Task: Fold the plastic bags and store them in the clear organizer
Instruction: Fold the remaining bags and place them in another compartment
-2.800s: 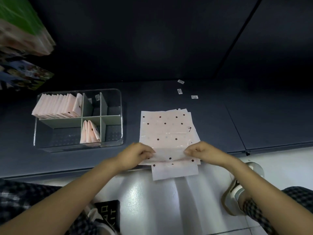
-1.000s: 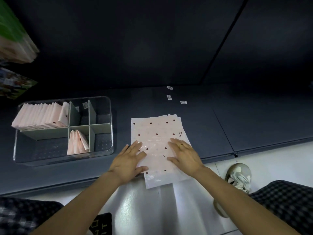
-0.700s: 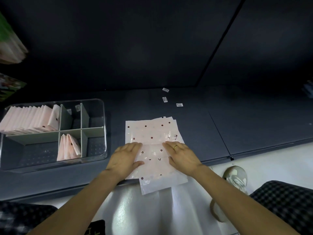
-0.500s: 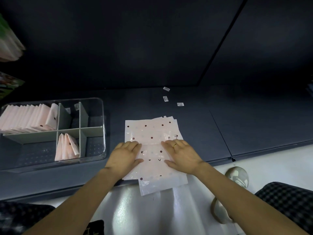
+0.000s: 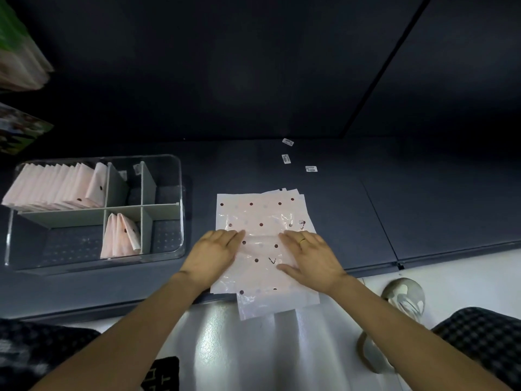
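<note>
Head view: our left hand (image 5: 215, 255) and right hand (image 5: 311, 258) press flat, fingers spread, on the top plastic bag (image 5: 260, 221), seemingly creasing its first fold. Next we fold again, then slot it into the clear organizer (image 5: 180, 193).

Pale pink plastic bags (image 5: 262, 215) carry dark red dots; folded ones (image 5: 56, 184) in the clear organizer (image 5: 174, 249), far left, match, between grey-green dividers (image 5: 148, 187); dark blue-grey shelf (image 5: 366, 215); black-checked trousers (image 5: 479, 334) near right

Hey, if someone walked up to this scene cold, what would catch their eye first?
Probably the pale pink dotted plastic bags stacked in the middle on the dark shelf, with the left hand and right hand pressed flat on the top one. To the left, the clear organizer already holds folded bags.
</note>
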